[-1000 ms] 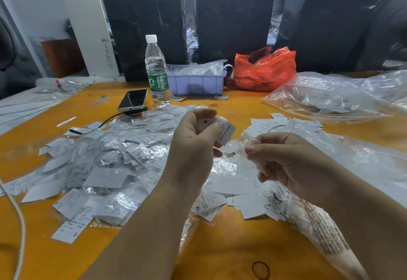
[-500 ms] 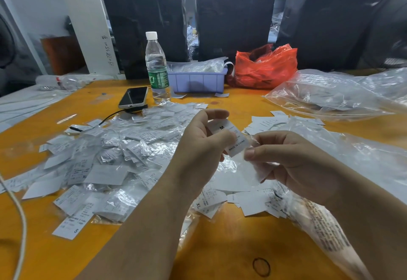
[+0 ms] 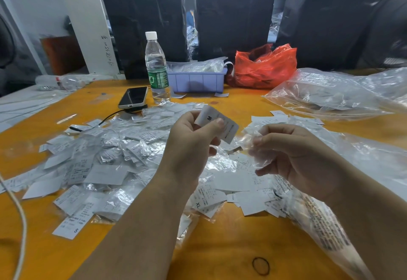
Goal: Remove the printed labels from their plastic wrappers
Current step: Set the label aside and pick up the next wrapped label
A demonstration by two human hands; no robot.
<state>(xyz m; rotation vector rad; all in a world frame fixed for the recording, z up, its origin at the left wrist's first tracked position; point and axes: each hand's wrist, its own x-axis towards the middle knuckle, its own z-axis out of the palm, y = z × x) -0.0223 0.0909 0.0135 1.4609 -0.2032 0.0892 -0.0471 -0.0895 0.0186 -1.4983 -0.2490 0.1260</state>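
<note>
Label (image 3: 217, 123), white, marked "M": held above the orange table (image 3: 220, 246), in front of the pile of wrapped labels (image 3: 99, 158). Left hand (image 3: 191, 145) pinches it, thumb pressed on its printed face, fingers curled behind. Long axis runs from upper left down to lower right; lower end points toward the right hand (image 3: 293, 154). Label is bare, out of its sleeve. Right hand pinches the clear plastic wrapper (image 3: 253, 143) between thumb and forefinger, other fingers curled loosely under; wrapper crumpled, just beside the label's lower corner, whether touching cannot be told. Loose unwrapped labels (image 3: 246, 193) lie beneath both hands.
</note>
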